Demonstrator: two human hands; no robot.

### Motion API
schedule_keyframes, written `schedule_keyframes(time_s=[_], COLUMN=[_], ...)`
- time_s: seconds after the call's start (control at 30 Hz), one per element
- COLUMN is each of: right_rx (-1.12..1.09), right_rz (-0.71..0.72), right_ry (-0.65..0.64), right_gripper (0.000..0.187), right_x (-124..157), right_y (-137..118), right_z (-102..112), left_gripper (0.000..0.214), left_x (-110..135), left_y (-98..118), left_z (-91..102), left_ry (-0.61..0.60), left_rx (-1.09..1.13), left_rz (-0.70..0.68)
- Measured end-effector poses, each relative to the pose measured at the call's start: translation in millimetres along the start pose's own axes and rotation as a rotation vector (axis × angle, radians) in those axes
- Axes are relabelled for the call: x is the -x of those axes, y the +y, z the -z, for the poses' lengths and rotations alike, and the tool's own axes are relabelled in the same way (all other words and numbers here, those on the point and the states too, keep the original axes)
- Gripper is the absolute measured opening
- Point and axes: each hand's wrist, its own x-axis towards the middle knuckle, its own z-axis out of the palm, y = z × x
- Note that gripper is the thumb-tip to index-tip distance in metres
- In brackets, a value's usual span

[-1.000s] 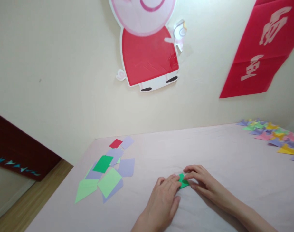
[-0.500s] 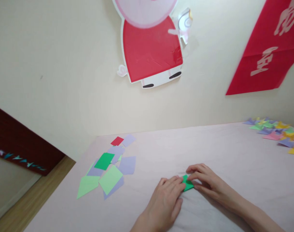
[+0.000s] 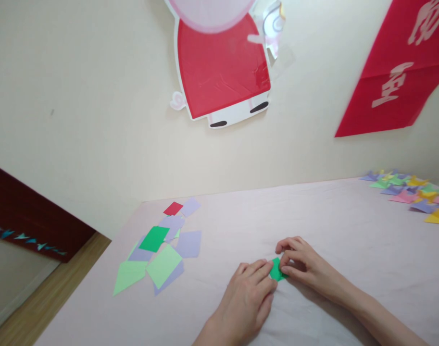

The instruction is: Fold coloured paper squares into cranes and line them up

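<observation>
A small folded piece of green paper point(image 3: 276, 270) lies flat on the pale cloth between my two hands. My left hand point(image 3: 246, 298) rests palm down with its fingers stretched out, the fingertips pressing on the paper's left edge. From the right, my right hand point(image 3: 306, 262) has its thumb and index finger pinched together on the paper's right edge, with the other fingers curled above. The fingers cover part of the paper on both sides.
Loose paper squares lie at the left, among them a light green one point(image 3: 164, 265), a dark green one point(image 3: 154, 239) and a red one point(image 3: 173, 208). Several folded paper shapes point(image 3: 403, 197) stand at the far right. A wall point(image 3: 96, 120) rises behind the cloth-covered surface point(image 3: 233, 226).
My right thumb and index finger have closed together on the paper's right edge, where they were apart before. My left hand stays in place. The view has shifted slightly.
</observation>
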Motion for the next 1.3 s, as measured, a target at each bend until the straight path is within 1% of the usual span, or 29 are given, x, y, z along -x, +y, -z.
schedule_keyframes(time_s=[0.13, 0.33, 0.47, 0.77, 0.97, 1.13, 1.3], right_rx=[0.042, 0.068, 0.089, 0.071, 0.053, 0.071, 0.103], right_rz=[-0.04, -0.078, -0.094, -0.098, -0.123, -0.127, -0.111], right_ry=[0.031, 0.061, 0.09, 0.064, 0.079, 0.08, 0.107], right_gripper=[0.016, 0.014, 0.013, 0.014, 0.014, 0.014, 0.012], right_x=[-5.6, -7.5, -8.1, -8.9, -9.4, -9.9, -9.0], right_y=[-4.3, -3.3, -3.1, -6.1, -2.9, -1.5, -0.6], right_z=[-5.2, -11.3, -13.5, -10.8, -12.7, -14.1, -17.0], left_gripper=[0.019, 0.015, 0.013, 0.028, 0.029, 0.028, 0.028], left_x=[0.5, -0.8, -2.3, -4.9, -7.0, -7.4, -8.1], left_y=[0.3, 1.9, 1.5, 3.1, 2.6, 1.5, 0.4], left_z=[-0.3, 0.5, 1.3, 1.9, 0.6, -0.7, -1.9], left_ry=[0.005, -0.009, -0.016, -0.046, -0.083, -0.068, -0.071], left_rx=[-0.021, -0.041, -0.047, -0.063, -0.045, -0.049, -0.046], left_rz=[-0.014, 0.015, -0.002, -0.009, 0.004, -0.001, -0.013])
